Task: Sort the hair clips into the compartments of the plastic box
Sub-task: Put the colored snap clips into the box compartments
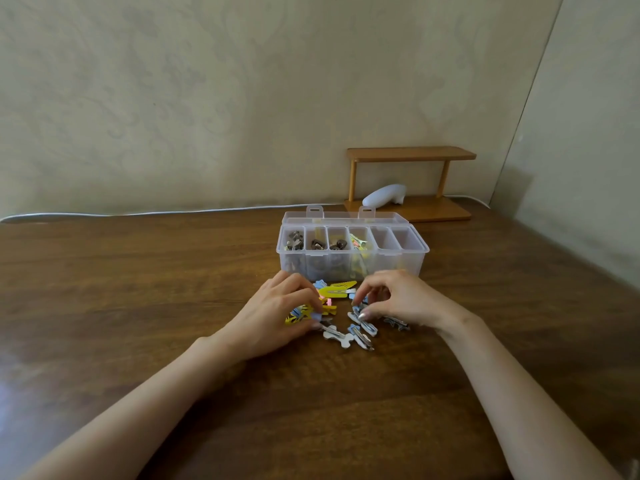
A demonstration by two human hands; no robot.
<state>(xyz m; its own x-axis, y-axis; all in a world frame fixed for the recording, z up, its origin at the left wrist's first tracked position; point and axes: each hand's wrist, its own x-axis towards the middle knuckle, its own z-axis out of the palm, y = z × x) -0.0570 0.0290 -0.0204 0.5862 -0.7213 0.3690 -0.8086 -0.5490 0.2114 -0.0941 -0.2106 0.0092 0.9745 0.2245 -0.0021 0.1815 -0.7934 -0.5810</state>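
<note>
A clear plastic box (420,252) with its lid open stands on the wooden table. Its three left compartments hold dark clips, the fourth holds coloured clips, and the two right ones look empty. A heap of loose hair clips (341,336) in yellow, blue, pink and white lies just in front of the box. My left hand (277,315) rests on the left of the heap with curled fingers around yellow and blue clips. My right hand (401,299) is over the right of the heap, its fingertips pinching a blue and white clip (356,311).
A small wooden shelf (412,155) stands behind the box at the back right, with a white object (382,195) on its base. A white cable (138,213) runs along the table's far edge by the wall. Bare table (121,289) stretches to the left.
</note>
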